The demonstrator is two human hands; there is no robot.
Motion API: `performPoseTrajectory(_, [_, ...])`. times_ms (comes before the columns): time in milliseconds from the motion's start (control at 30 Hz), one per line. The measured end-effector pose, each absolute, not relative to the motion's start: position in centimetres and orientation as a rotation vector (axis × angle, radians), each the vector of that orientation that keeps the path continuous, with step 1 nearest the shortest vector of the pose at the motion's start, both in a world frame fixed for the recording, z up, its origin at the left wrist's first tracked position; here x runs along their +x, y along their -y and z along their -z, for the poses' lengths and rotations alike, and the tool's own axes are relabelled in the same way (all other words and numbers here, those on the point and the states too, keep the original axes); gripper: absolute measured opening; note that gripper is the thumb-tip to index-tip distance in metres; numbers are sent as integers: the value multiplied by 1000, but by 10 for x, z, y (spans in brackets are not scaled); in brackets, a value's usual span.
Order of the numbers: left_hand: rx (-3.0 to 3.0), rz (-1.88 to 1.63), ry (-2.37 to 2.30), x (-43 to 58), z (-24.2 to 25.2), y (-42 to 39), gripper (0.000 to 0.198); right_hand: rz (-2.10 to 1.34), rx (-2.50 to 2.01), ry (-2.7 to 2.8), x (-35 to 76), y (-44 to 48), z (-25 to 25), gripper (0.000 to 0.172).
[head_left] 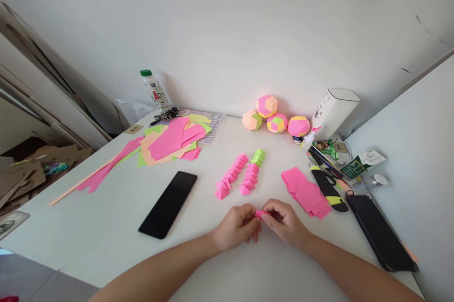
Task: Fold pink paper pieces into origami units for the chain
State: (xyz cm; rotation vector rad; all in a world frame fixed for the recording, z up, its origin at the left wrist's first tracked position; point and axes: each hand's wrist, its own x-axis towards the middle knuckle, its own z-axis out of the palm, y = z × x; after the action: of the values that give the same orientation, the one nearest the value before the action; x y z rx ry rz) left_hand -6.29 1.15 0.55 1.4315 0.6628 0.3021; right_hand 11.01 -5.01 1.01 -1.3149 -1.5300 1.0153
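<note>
Between my two hands is a small pink paper piece (260, 214), pinched from both sides above the white table (117, 217). The fingers of my left hand (238, 227) grip its left end, and my right hand (285, 222) has its right end between thumb and fingers; the fingers hide much of it. Just beyond my hands lie a row of folded pink units (232, 173) and a second row, pink in front (250, 176) with green units (258, 156) behind. A pile of flat pink paper pieces (307, 194) lies right of my right hand.
A black phone (169, 205) lies left, beyond it colored paper sheets (170, 138), long strips (106, 169) and a bottle (156, 91). Paper balls (266, 105) stand by the wall. At right are a white container (333, 112), a yellow-black cutter (328, 188) and another phone (381, 233).
</note>
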Motion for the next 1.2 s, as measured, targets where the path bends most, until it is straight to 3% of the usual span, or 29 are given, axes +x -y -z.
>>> performPoseTrajectory(200, [1426, -324, -643, -64, -1, -13, 22, -958, -1344, 1600, 108, 50, -8, 6])
performPoseTrajectory(433, [1423, -315, -621, -64, 0, -13, 25, -869, -1313, 1677, 107, 51, 0, 10])
performPoseTrajectory(900, [1165, -457, -587, -62, -4, -18, 37, -1237, -1205, 1291, 113, 52, -7, 8])
performPoseTrajectory(1200, [1168, -410, -569, -60, -9, -19, 37, -1028, -1183, 1374, 112, 50, 2, 10])
